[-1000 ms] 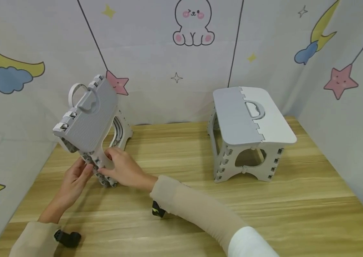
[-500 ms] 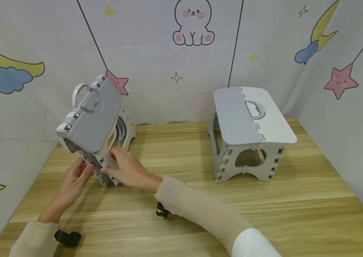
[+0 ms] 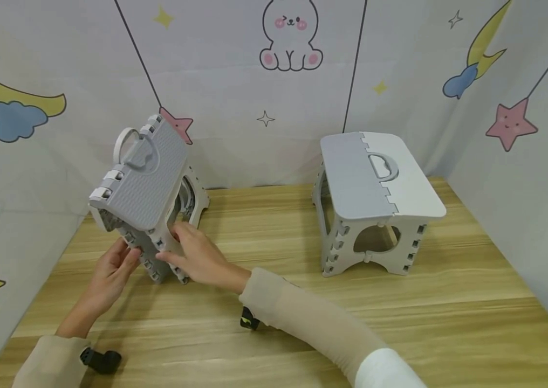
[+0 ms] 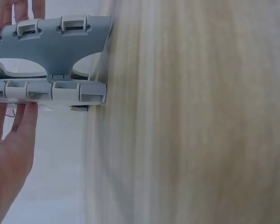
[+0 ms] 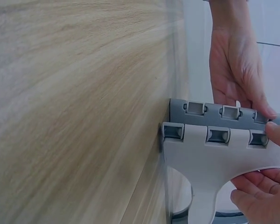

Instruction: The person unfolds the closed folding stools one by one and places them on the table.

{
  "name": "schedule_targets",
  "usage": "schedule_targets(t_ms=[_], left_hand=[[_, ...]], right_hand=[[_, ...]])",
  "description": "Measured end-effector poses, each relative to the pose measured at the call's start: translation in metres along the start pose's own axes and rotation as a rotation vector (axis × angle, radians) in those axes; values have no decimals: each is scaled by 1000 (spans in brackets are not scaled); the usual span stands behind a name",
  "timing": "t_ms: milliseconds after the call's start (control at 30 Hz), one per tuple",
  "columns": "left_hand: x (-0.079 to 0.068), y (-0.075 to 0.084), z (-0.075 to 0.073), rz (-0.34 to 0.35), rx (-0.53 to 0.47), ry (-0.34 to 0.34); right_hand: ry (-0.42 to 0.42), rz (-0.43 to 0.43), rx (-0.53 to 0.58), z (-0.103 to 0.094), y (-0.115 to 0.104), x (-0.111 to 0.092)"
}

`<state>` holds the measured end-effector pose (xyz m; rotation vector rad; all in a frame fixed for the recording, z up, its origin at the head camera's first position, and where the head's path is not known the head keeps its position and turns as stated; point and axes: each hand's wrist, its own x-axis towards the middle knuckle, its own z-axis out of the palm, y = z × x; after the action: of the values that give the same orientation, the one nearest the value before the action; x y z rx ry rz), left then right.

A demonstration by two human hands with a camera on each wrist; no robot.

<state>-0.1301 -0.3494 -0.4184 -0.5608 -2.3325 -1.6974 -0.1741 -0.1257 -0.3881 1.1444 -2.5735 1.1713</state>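
Note:
A grey and white folding step stool (image 3: 148, 172) stands half folded at the table's left, its two top halves bent into a peak with the handle loops sticking up. My left hand (image 3: 111, 277) holds the near edge of its left leg panel, fingers behind the panel. My right hand (image 3: 201, 261) grips the right leg panel through its cut-out, thumb on the near edge. In the right wrist view the two hinged leg edges (image 5: 214, 123) stand a narrow gap apart. The left wrist view shows the grey folding end panel (image 4: 60, 42) between the hands.
A second folding step stool (image 3: 358, 178) stands fully unfolded on the right side of the wooden table (image 3: 274, 334). White cloth printed with stars, moons and a bear hangs behind (image 3: 235, 145) and along both sides.
My right hand has moved slightly right with the right leg panel, and the gap between the leg panels has widened. The peaked top has shifted right and spread a little. My left hand stays put.

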Motion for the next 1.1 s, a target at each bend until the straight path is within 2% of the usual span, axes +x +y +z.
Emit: schedule_targets(t_ms=[367, 600, 1100], left_hand=[[0, 1, 1, 0, 24, 7], [0, 0, 1, 0, 76, 16], [1, 1, 2, -12, 81, 16]], right_hand=[[7, 0, 45, -4, 3, -4], [-2, 6, 66, -6, 6, -5], [-28, 5, 76, -13, 10, -10]])
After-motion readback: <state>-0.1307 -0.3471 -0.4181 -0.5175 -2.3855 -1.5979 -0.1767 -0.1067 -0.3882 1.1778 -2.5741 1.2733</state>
